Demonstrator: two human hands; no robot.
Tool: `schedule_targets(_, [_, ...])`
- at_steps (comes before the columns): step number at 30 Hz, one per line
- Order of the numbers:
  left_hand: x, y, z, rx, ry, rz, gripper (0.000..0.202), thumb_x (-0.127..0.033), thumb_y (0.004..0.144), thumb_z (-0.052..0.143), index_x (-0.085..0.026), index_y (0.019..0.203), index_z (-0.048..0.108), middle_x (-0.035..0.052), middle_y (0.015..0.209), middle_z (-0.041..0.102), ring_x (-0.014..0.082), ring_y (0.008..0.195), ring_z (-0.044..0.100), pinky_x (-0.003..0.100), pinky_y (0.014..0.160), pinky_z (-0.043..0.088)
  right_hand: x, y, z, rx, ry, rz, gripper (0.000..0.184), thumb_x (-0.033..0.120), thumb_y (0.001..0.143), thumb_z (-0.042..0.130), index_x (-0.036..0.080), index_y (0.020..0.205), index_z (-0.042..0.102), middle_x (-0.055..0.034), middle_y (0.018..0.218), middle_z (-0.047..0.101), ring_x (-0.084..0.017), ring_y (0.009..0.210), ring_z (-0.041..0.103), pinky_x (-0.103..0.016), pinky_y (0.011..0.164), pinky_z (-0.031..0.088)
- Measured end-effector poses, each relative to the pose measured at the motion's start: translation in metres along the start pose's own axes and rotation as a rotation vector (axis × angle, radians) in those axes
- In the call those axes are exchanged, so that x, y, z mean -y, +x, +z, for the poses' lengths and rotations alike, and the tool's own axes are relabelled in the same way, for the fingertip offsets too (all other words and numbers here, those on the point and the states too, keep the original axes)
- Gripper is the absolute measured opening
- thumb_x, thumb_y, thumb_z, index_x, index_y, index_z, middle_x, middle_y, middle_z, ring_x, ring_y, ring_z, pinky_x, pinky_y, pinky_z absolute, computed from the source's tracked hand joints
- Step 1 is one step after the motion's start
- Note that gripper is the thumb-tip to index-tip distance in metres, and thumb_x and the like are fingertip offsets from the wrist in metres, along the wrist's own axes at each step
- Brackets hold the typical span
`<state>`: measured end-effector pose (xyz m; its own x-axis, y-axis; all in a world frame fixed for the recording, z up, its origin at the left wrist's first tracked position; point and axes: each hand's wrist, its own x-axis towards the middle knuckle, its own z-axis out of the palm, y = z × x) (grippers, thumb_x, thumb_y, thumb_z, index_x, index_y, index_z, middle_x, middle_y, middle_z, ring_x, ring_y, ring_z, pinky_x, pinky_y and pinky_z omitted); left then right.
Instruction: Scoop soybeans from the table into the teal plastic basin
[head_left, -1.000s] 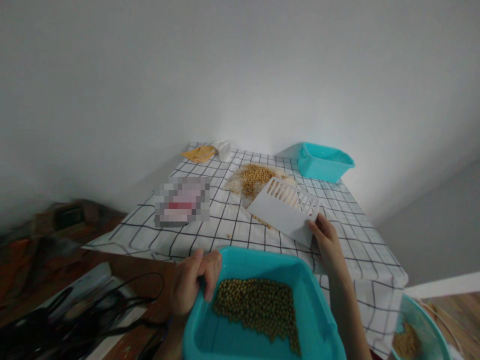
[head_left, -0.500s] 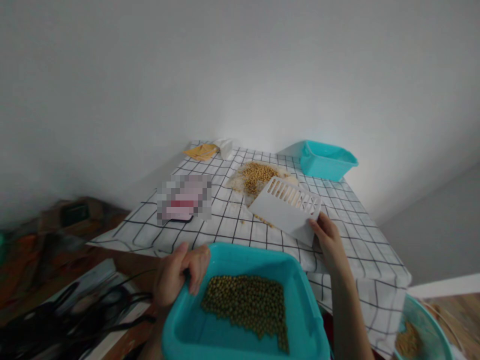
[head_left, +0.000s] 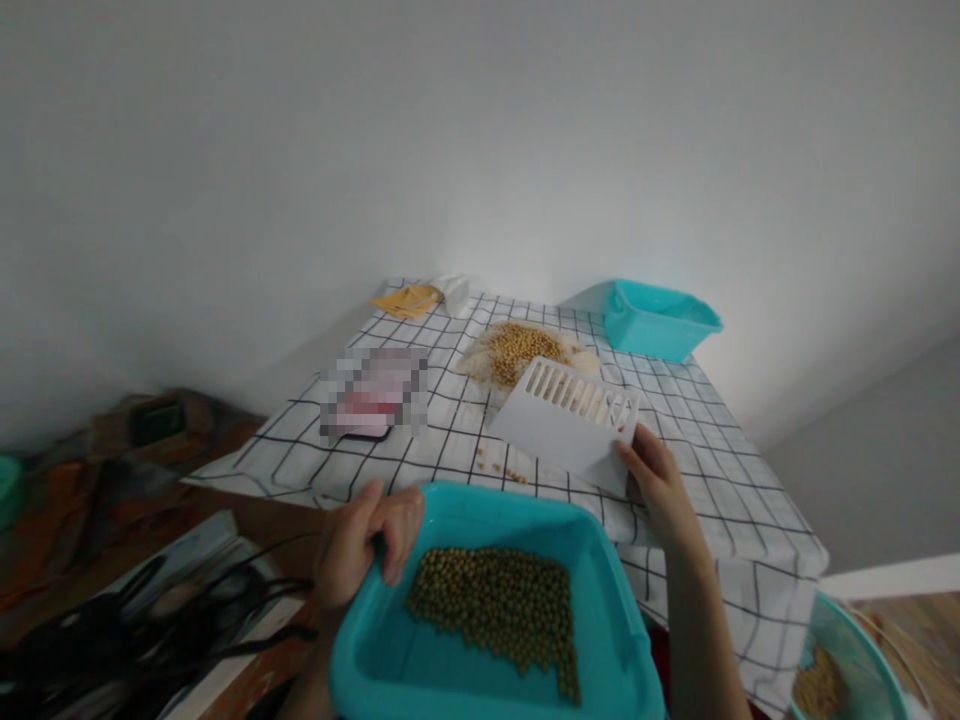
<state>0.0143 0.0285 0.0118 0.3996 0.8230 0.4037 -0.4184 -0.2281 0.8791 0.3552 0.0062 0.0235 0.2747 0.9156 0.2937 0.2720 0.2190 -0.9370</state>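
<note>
My left hand is closed over the far left corner of a turquoise plastic basin. Brown-yellow soybeans lie spread across the basin's bottom. In my right hand is a white plastic panel with a row of slots, pinched at its right end and slanted low over the checked cloth. A few loose beans lie on the cloth between the panel and the basin's far rim. Behind the panel, a heap of soybeans rests on a clear plastic bag, partly hidden by it.
A second turquoise basin stands at the table's back right. A yellow cloth-like piece and a pixelated phone-like object lie on the left. Below right is a bin; black cables clutter the lower left.
My right hand has shifted the panel slightly toward me and to the left. Several loose beans now lie nearer the basin. My left hand keeps its grip on the basin.
</note>
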Motion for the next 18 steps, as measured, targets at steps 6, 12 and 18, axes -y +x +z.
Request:
schedule_targets(6, [-0.0031, 0.0034, 0.0055, 0.01, -0.023, 0.026, 0.07, -0.032, 0.106, 0.023, -0.021, 0.047, 0.058, 0.0015, 0.04, 0.052, 0.0141, 0.044, 0.047, 0.035, 0.065, 0.039, 0.0011, 0.0001, 0.0018, 0.072, 0.031, -0.005, 0.026, 0.042, 0.089, 0.066, 0.027, 0.11, 0.071, -0.0063, 0.121, 0.072, -0.03, 0.114, 0.063, -0.045, 0.105, 0.045])
schedule_targets(12, [-0.0065, 0.0046, 0.0078, 0.01, -0.022, 0.032, 0.07, -0.034, 0.106, 0.024, -0.021, 0.046, 0.058, 0.0028, 0.039, 0.053, 0.0148, 0.044, 0.047, 0.035, 0.061, 0.039, 0.0025, 0.0005, 0.0027, 0.132, 0.015, 0.06, 0.029, 0.045, 0.089, 0.066, 0.025, 0.109, 0.071, -0.0069, 0.114, 0.074, -0.029, 0.104, 0.066, -0.042, 0.095, 0.051])
schedule_targets(18, [-0.006, 0.0034, 0.0082, -0.034, -0.02, 0.02, 0.07, -0.034, 0.106, 0.026, -0.021, 0.044, 0.057, 0.0032, 0.037, 0.05, 0.0154, 0.041, 0.045, 0.036, 0.059, 0.038, 0.0016, 0.002, 0.0017, 0.194, 0.041, 0.096, 0.029, 0.045, 0.088, 0.067, 0.025, 0.108, 0.072, -0.0064, 0.113, 0.074, -0.028, 0.102, 0.066, -0.041, 0.093, 0.052])
